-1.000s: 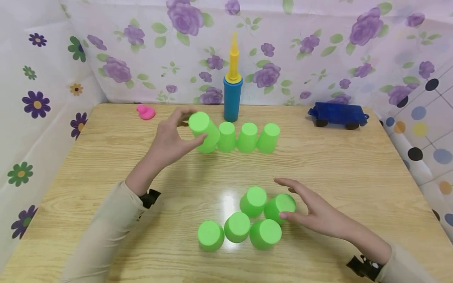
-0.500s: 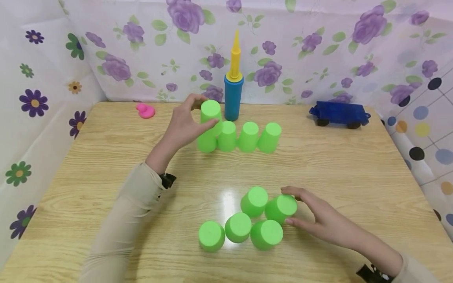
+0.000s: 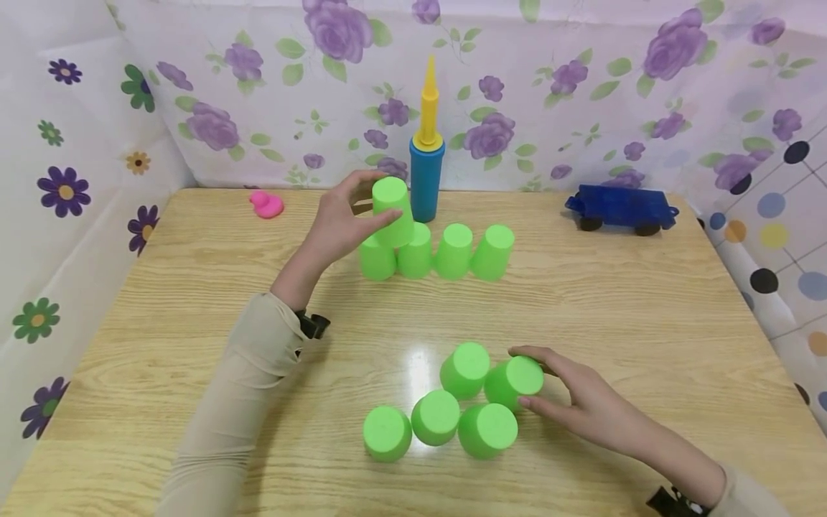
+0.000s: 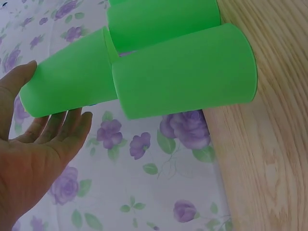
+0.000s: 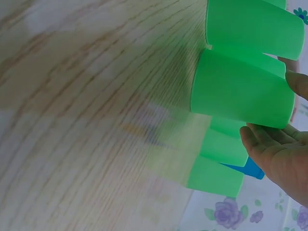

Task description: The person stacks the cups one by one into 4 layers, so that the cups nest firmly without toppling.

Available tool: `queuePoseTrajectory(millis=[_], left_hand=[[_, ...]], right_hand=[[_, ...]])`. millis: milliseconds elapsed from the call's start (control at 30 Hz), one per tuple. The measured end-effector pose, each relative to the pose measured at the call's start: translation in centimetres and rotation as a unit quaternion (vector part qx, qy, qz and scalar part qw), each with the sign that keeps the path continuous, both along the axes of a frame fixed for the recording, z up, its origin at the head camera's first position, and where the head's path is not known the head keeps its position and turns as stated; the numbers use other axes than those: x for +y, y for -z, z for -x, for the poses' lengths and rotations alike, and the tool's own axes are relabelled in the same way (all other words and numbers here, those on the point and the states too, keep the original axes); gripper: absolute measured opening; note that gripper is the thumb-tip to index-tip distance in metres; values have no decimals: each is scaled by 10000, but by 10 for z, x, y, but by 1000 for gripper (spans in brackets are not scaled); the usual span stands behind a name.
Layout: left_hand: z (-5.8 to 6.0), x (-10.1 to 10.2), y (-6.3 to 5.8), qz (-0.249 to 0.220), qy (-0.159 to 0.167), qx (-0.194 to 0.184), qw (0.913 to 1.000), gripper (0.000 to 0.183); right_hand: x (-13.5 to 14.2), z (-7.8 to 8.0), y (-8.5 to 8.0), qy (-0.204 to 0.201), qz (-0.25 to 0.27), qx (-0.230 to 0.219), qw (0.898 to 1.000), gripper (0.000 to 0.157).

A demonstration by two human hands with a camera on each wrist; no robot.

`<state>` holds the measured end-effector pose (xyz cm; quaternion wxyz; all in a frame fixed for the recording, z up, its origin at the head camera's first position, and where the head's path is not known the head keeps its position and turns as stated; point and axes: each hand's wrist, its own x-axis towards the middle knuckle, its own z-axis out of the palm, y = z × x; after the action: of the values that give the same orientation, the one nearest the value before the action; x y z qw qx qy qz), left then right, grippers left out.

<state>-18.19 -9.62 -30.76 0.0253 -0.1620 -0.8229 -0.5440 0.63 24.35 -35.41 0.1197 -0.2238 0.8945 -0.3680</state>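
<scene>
My left hand holds an upside-down green plastic cup between thumb and fingers. That cup sits over the two leftmost cups of a row; in the left wrist view its rim meets the base of a row cup. Several upside-down green cups form this row, with one at its right end. Nearer the front, my right hand has thumb and fingers around a cup standing on the table. In the right wrist view, fingertips touch that cup from below and the thumb from above.
Several more green cups, one at the front left, stand beside the right hand's cup. Behind the row is a blue and yellow hand pump. A pink duck and a blue toy wagon lie along the back of the wooden table.
My left hand has moved right with its cup, bringing it over the gap between the two leftmost row cups. The right hand has closed in around its cup.
</scene>
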Motion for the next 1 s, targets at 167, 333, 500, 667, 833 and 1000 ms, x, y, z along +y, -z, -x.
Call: queuePoseTrajectory(millis=[167,333,500,667,833,1000], left_hand=[[0,2,-1,-161,72,-177,9997,56],[-1,2,-1,-341,107,-311,9989,56],[-1,2,1,-354,153,-378,9985,58],[-1,-1,5,-93,186,-567,9982,66],[-9,-12,13,259,79,-654,9975,76],[-42,-26,17,173,-264,-111,9994,70]], right_hand=[[0,0,3,3,40,5,10000,56],[0,-1,3,27,115,-93,9999,57],[0,-1,3,45,121,-83,9999,58],[1,-1,6,71,104,-48,9999,60],[4,2,9,44,34,58,10000,58],[9,6,4,28,51,175,9998,56]])
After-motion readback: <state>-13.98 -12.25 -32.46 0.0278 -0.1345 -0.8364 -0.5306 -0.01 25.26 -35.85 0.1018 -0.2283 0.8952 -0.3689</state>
